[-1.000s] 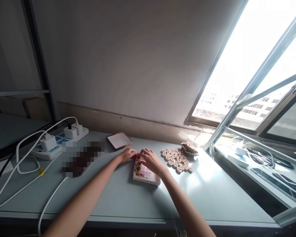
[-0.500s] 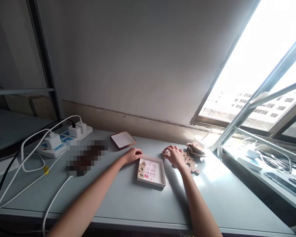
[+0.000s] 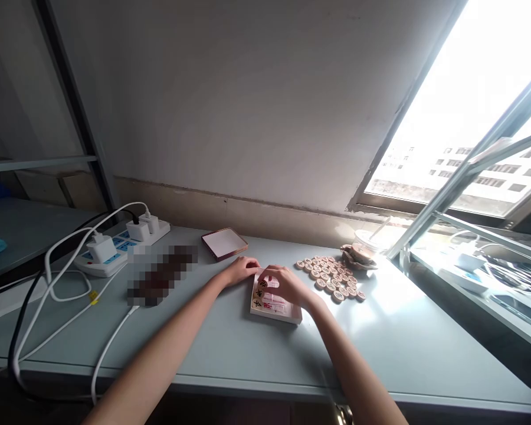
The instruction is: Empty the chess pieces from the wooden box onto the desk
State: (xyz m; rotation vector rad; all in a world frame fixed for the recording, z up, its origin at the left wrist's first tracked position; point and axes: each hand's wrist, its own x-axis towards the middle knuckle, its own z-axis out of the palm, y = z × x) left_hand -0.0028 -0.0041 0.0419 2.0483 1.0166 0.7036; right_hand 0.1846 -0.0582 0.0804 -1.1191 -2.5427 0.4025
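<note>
A shallow white open box (image 3: 279,317) stands on the table, with several round wooden Chinese chess pieces (image 3: 258,298) in a column along its left side. My left hand (image 3: 242,270) rests at the box's far left corner, its fingers closed on the edge there. Over the box's far part reaches my right hand (image 3: 283,284), thumb and fingers curled in a pinch at the top of that column. The Chinese chess piece it holds is mostly hidden by the fingers. A flat clear and red packet (image 3: 274,302) lies on the box floor.
Loose Chinese chess pieces (image 3: 331,276) spread right of the box, beside a crumpled brown bag (image 3: 353,258) and a clear tub (image 3: 366,241). The box lid (image 3: 225,243) lies behind. Left are a power strip (image 3: 115,252), white cables (image 3: 53,254) and a pixelated dark object (image 3: 161,277).
My right hand has moved left from beside the loose pieces into the box, carrying a Chinese chess piece. My left hand stays at the box corner. The view has shifted slightly.
</note>
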